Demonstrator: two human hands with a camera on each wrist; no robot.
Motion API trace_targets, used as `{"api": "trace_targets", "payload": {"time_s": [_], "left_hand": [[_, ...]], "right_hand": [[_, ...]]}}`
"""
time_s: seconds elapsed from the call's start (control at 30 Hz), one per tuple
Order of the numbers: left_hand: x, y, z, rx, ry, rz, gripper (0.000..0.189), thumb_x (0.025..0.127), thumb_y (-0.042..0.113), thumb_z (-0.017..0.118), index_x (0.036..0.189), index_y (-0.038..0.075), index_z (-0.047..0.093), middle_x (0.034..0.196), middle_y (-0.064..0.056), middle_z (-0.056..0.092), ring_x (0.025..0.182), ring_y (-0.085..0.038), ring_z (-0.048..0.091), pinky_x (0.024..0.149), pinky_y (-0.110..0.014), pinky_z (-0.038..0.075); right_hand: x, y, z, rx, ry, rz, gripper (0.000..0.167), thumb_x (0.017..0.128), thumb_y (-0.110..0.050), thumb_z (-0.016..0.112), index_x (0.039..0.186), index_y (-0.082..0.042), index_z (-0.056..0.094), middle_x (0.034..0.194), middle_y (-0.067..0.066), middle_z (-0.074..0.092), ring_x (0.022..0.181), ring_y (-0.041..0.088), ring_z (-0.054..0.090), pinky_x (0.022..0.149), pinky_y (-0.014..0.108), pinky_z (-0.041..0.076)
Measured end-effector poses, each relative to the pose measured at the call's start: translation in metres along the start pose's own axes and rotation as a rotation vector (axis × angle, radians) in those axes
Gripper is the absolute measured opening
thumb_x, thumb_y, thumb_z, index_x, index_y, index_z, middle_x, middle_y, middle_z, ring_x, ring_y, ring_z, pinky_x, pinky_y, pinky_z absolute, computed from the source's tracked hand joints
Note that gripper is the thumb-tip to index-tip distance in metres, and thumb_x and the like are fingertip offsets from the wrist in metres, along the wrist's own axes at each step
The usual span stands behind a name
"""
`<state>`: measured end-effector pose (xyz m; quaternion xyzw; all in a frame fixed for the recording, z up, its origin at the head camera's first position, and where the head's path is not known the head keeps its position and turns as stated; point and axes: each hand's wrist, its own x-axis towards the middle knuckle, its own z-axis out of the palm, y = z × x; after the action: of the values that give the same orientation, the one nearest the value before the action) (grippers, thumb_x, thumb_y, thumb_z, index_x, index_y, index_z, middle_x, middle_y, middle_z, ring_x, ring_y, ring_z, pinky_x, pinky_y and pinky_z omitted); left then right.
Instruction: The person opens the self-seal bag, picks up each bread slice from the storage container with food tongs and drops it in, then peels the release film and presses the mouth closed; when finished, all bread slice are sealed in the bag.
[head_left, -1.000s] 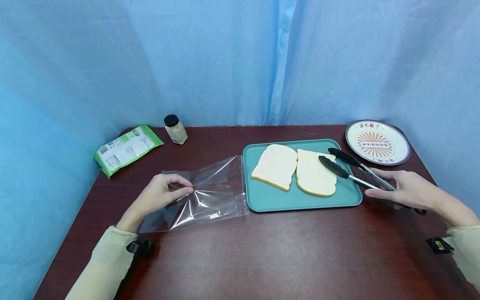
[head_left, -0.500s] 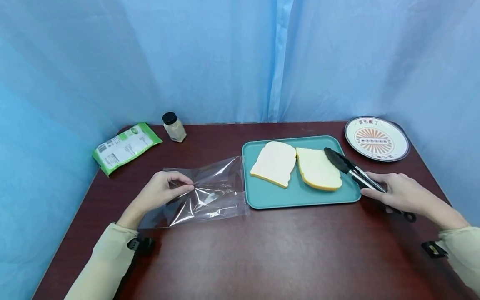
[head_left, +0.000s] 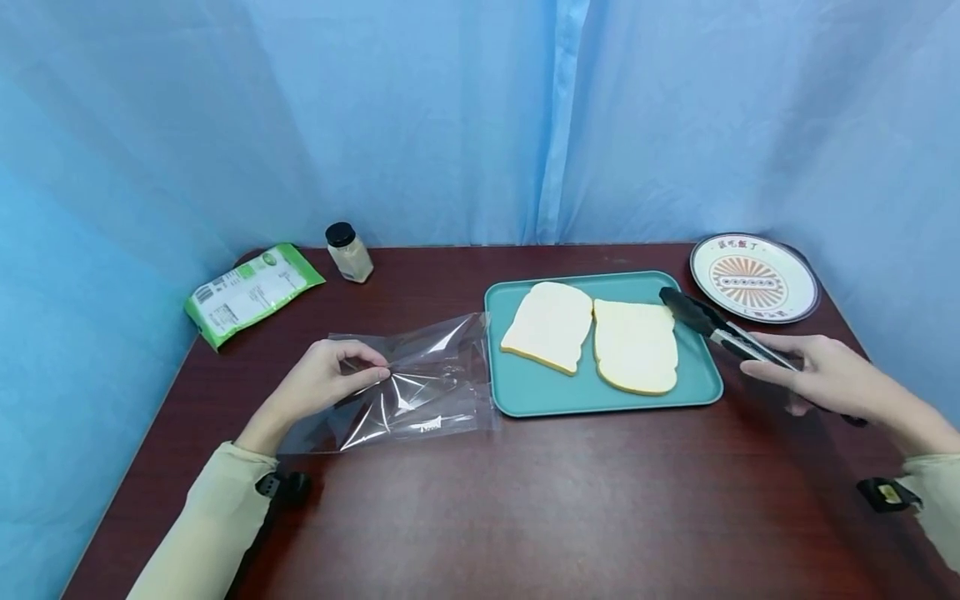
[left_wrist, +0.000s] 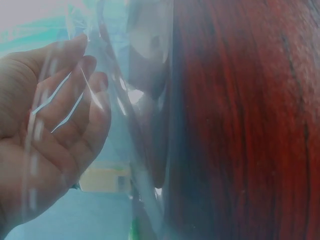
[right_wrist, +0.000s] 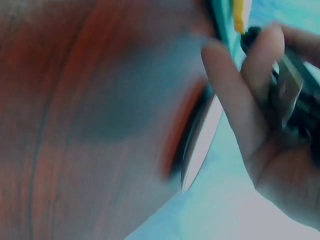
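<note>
My left hand (head_left: 326, 382) pinches the upper layer of a clear plastic bag (head_left: 420, 392) between thumb and fingertips. The bag lies left of a green tray (head_left: 532, 404), its right end against the tray's edge. My right hand (head_left: 817, 375) holds a pair of tongs (head_left: 720, 329) with black tips and metal arms. The tips are close together over the tray's right part, beside the right bread slice (head_left: 636, 346); whether they touch it I cannot tell. Another bread slice (head_left: 551, 325) lies on the tray's left half. In the left wrist view, clear film covers part of the left hand (left_wrist: 60, 110).
A patterned plate (head_left: 753, 279) stands at the back right, behind the tongs. At the back left lie a green and white packet (head_left: 255, 296) and a black-lidded jar (head_left: 350, 252). Blue curtains (head_left: 420, 125) enclose the brown table (head_left: 562, 500).
The tongs went left and narrowed at the right bread slice, which shifted and tilted. Now they have moved back right, and the slice lies flat. The left hand stays on the bag.
</note>
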<state>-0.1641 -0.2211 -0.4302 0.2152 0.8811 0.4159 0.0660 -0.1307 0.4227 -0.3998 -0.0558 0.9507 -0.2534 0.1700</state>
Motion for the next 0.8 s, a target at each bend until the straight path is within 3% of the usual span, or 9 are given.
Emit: {"api": "trace_targets", "payload": {"time_s": [0.13, 0.23, 0.33, 0.5, 0.63, 0.8], "left_hand": [[0.000, 0.000, 0.000, 0.003, -0.003, -0.005, 0.010, 0.090, 0.016, 0.079, 0.100, 0.016, 0.079, 0.093, 0.004, 0.073, 0.079, -0.014, 0.065, 0.071, -0.028, 0.057], [0.000, -0.001, 0.000, 0.004, -0.003, -0.006, 0.010, 0.090, 0.016, 0.079, 0.100, 0.016, 0.079, 0.093, 0.005, 0.073, 0.079, -0.014, 0.065, 0.071, -0.027, 0.057], [-0.001, -0.001, 0.001, 0.001, -0.002, -0.005, 0.010, 0.090, 0.016, 0.079, 0.100, 0.015, 0.079, 0.093, 0.004, 0.073, 0.078, -0.015, 0.064, 0.070, -0.027, 0.057], [0.000, -0.001, 0.000, 0.005, 0.000, 0.001, 0.009, 0.091, 0.016, 0.079, 0.100, 0.016, 0.079, 0.093, 0.004, 0.073, 0.078, -0.015, 0.064, 0.069, -0.028, 0.056], [0.000, -0.002, -0.001, 0.006, 0.000, 0.006, 0.009, 0.091, 0.017, 0.079, 0.100, 0.016, 0.079, 0.093, 0.004, 0.073, 0.079, -0.015, 0.064, 0.069, -0.027, 0.056], [-0.001, -0.002, -0.001, 0.007, 0.000, 0.006, 0.009, 0.091, 0.017, 0.079, 0.100, 0.016, 0.079, 0.093, 0.005, 0.073, 0.079, -0.015, 0.064, 0.069, -0.027, 0.056]], "right_hand": [[0.000, 0.015, -0.013, 0.274, -0.179, 0.060, 0.067, 0.107, -0.038, 0.052, 0.157, 0.000, 0.029, 0.071, 0.016, 0.057, 0.050, 0.033, 0.058, 0.062, 0.041, 0.058], [0.001, 0.029, -0.021, 0.427, -0.306, 0.101, 0.063, 0.110, -0.035, 0.045, 0.152, 0.008, 0.027, 0.077, 0.021, 0.055, 0.051, 0.036, 0.057, 0.071, 0.052, 0.060], [0.002, 0.041, -0.028, 0.515, -0.412, 0.118, 0.054, 0.112, -0.033, 0.040, 0.141, 0.013, 0.033, 0.071, 0.022, 0.056, 0.052, 0.034, 0.060, 0.074, 0.058, 0.058], [0.004, 0.055, -0.042, 0.561, -0.536, 0.135, 0.048, 0.113, -0.032, 0.034, 0.120, 0.015, 0.041, 0.075, 0.026, 0.057, 0.055, 0.033, 0.064, 0.073, 0.060, 0.057], [0.003, 0.064, -0.050, 0.550, -0.585, 0.134, 0.046, 0.114, -0.028, 0.031, 0.120, 0.016, 0.041, 0.088, 0.023, 0.058, 0.057, 0.030, 0.065, 0.069, 0.057, 0.058], [0.005, 0.073, -0.055, 0.632, -0.675, 0.107, 0.039, 0.114, -0.022, 0.026, 0.124, 0.011, 0.044, 0.092, 0.027, 0.057, 0.063, 0.028, 0.067, 0.072, 0.057, 0.058]]}}
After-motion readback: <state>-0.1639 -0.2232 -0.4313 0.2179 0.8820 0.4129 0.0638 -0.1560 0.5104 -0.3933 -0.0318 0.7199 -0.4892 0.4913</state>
